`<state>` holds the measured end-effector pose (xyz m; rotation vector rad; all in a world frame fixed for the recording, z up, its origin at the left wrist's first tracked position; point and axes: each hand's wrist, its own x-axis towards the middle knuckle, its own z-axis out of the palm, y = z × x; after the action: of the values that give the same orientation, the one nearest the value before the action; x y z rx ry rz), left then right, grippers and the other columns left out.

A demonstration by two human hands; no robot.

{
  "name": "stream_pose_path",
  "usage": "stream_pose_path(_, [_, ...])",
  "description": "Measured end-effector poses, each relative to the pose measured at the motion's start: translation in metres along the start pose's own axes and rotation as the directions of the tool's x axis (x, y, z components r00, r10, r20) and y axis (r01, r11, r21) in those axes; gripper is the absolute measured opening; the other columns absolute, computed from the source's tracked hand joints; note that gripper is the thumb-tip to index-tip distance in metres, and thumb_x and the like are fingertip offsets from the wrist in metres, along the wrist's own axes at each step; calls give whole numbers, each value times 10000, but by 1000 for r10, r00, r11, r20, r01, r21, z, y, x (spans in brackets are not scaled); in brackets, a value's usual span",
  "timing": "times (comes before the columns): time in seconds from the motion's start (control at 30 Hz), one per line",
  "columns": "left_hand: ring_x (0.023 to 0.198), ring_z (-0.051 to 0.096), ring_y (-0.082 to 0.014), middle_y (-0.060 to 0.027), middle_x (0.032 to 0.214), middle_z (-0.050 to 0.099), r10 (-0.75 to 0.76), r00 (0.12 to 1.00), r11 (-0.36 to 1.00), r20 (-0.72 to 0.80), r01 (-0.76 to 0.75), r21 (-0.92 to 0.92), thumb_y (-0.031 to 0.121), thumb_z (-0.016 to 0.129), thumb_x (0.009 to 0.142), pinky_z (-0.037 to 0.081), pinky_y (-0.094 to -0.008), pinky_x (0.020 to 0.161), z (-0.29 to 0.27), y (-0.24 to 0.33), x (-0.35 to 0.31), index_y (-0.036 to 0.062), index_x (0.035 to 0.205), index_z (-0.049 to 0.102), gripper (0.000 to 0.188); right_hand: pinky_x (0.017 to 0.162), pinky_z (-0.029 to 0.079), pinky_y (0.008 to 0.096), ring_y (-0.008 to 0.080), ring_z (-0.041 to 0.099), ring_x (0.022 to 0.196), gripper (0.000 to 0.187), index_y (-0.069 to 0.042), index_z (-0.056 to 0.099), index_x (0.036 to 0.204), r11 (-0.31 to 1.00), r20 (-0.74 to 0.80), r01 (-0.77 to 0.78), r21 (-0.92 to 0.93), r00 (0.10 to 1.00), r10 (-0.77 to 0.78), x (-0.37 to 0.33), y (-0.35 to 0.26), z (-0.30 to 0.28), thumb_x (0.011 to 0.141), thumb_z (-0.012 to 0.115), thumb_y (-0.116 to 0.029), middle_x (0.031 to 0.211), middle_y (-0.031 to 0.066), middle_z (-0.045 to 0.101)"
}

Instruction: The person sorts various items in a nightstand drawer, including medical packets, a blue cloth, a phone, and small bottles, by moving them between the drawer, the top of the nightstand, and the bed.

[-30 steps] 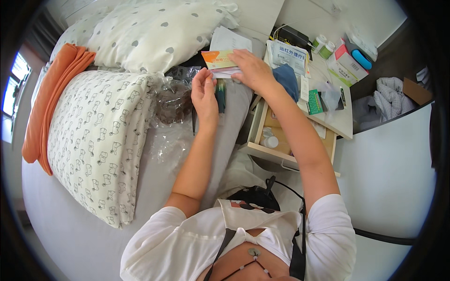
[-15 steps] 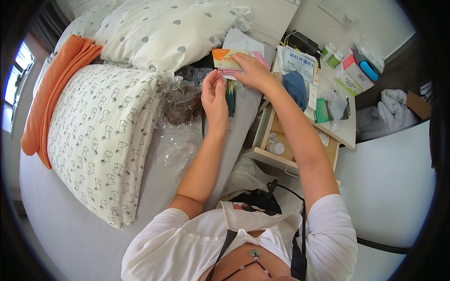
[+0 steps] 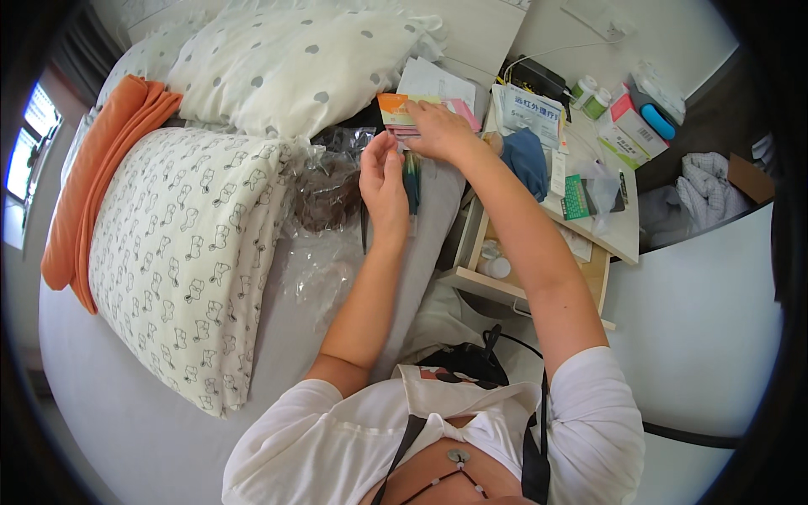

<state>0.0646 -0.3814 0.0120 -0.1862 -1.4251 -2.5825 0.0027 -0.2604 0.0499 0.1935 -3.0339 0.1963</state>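
My right hand [image 3: 439, 133] reaches over a stack of flat packets, its fingers across the orange-and-yellow top one [image 3: 396, 110] and its thumb side at the near edge. Pink layers show beneath. My left hand [image 3: 385, 185] stands upright at the stack's near left edge, fingers raised, loosely curved and apparently empty; whether the fingertips touch the stack is hard to see. White papers [image 3: 433, 82] lie just behind. Beside my left hand, a clear plastic bag [image 3: 324, 198] with something dark brown inside rests on the bed. A dark green item [image 3: 411, 181] lies between my wrists, partly covered.
To the right, a nightstand [image 3: 619, 231] holds a blue cloth [image 3: 528, 164], a white-and-blue packet [image 3: 530, 114], bottles [image 3: 597, 103] and a pink-and-white box [image 3: 627, 135]. Its drawer [image 3: 484, 282] is pulled out. Folded patterned bedding [image 3: 185, 252], an orange cloth [image 3: 109, 189] and a pillow [image 3: 295, 59] lie left.
My right hand has shifted slightly nearer and left over the packets, covering more of the top one. My left hand's fingers have moved slightly toward the stack's edge.
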Motion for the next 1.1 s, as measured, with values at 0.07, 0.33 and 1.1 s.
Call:
stream_pose_path(0.07, [1040, 475, -150, -83, 1116, 499, -4, 1000, 1000, 3, 4, -13, 95, 454, 891, 406, -291, 878, -1, 0, 0, -2, 1160, 455, 286, 857, 425, 404, 294, 488, 1066, 515, -78, 455, 1169, 999, -24, 27, 27, 999, -26, -1, 4, 2, 726, 595, -298, 1148, 124, 519])
stream_pose_path(0.33, [1020, 487, -146, -82, 1090, 511, -26, 1000, 1000, 11, 26, -2, 94, 453, 891, 412, -287, 869, -1, -1, 1, -7, 1157, 459, 284, 694, 474, 421, 328, 596, 845, 232, -29, 487, 981, 987, -84, 34, -156, 995, -47, 5, 7, 10, 811, 503, -186, 946, 181, 602])
stream_pose_path(1.1, [838, 573, -134, -80, 981, 585, -296, 890, 955, 346, 288, 77, 161, 454, 902, 487, -256, 696, 5, -2, -6, 4, 1080, 532, 250, 618, 512, 293, 142, 602, 716, 131, -21, 566, 904, 445, -392, 151, 883, 759, 519, -17, 59, -50, 823, 498, -98, 813, 70, 610])
